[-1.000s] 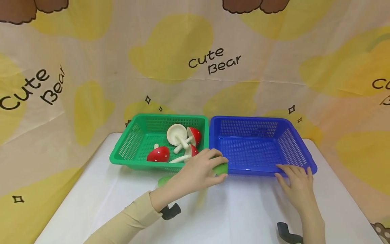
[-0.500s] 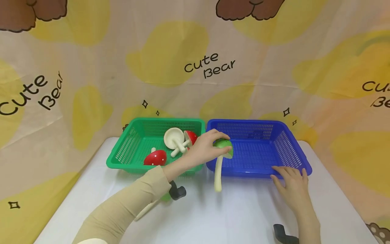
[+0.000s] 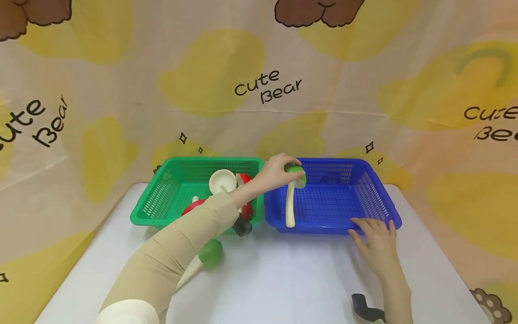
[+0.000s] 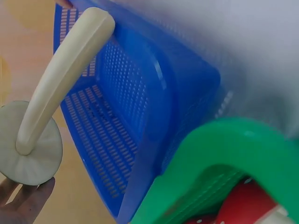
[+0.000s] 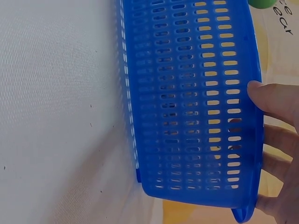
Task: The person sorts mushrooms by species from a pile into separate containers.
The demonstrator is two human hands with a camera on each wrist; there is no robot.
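- Blue basket (image 3: 376,198), its walls a grid of small slots.
- Green basket (image 3: 162,198), slotted the same way.
- Held mushroom (image 3: 292,191): green cap, cream stem.
- Second mushroom (image 3: 209,253) on the white worktop (image 3: 283,279): green cap, pale stem.
- Mushrooms in the green basket (image 3: 222,182): red caps with white dots, one cream underside.
- Backdrop (image 3: 121,90): beige with yellow patches, black lettering, brown bear paws.
- Sleeve (image 3: 178,243): tan.

The left arm wears a long beige sleeve (image 3: 178,252) of soft, plain cloth that ends at the wrist, just behind the left grip (image 3: 275,173); a paler cream patch shows far back from that grip, at the upper arm. A black, curved mount (image 3: 243,226) sits under the left wrist. The right forearm is unsleeved, and a like black mount (image 3: 366,310) sits well behind the right grip (image 3: 374,245).
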